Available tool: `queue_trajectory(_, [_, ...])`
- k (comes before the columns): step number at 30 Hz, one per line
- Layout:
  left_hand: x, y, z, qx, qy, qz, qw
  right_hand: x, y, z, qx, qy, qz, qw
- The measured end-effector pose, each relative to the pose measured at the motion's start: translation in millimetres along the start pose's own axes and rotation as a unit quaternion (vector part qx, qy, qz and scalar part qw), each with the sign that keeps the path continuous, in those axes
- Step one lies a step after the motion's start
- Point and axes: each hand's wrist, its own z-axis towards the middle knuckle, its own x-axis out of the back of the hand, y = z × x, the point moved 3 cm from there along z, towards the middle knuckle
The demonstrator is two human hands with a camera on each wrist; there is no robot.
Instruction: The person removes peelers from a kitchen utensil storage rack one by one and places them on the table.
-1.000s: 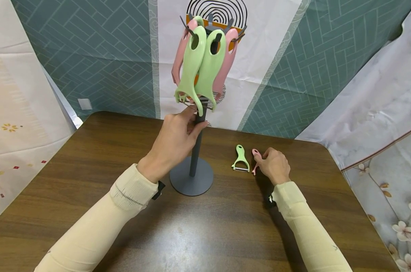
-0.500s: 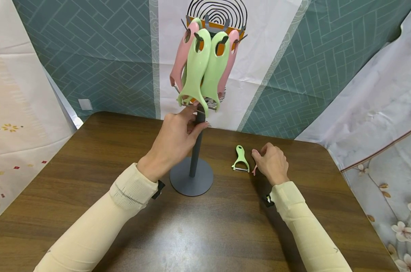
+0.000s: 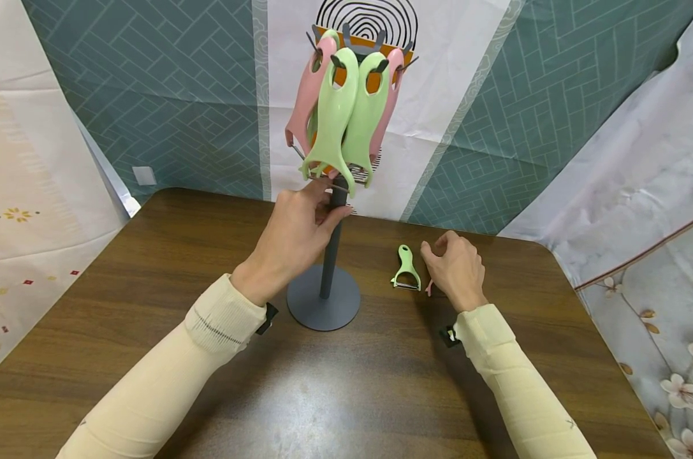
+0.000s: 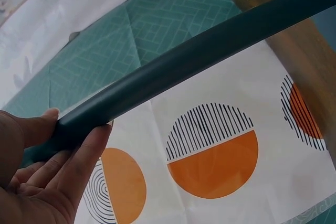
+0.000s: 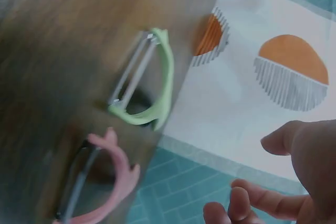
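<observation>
My left hand (image 3: 300, 223) grips the dark pole (image 3: 330, 255) of a standing rack, just below its hanging peelers. In the left wrist view, thumb and fingers lie around that pole (image 4: 173, 72). Green peelers (image 3: 336, 121) and pink peelers (image 3: 310, 95) hang by their handle holes from the hooks on top. My right hand (image 3: 456, 268) is over a pink peeler (image 3: 429, 289), hiding most of it in the head view. Thumb and fingers are apart with nothing between them in the right wrist view, where the pink peeler (image 5: 126, 179) lies beside a green peeler (image 5: 167, 72).
The rack's round base (image 3: 323, 312) stands on the brown wooden table (image 3: 346, 395). Behind the table's far edge hangs a patterned cloth (image 3: 191, 121). Patterned white cloths hang at both sides.
The rack's top has turned slightly, so the hanging peelers have shifted. My right hand has moved a little up and left in the head view, covering the pink peeler's handle. My left hand stays put.
</observation>
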Motion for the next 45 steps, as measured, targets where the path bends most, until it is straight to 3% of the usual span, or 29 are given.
queue_trajectory(24, [-0.8,-1.3,0.5,0.009,0.008,0.019,0.9997,19,-31,-11,0.042,0.074,0.045,0.995])
queue_trajectory(45, [-0.6,0.2,-0.4,0.017,0.005,0.011,0.9998,25,-41,-13,0.071,0.119,0.084,0.987])
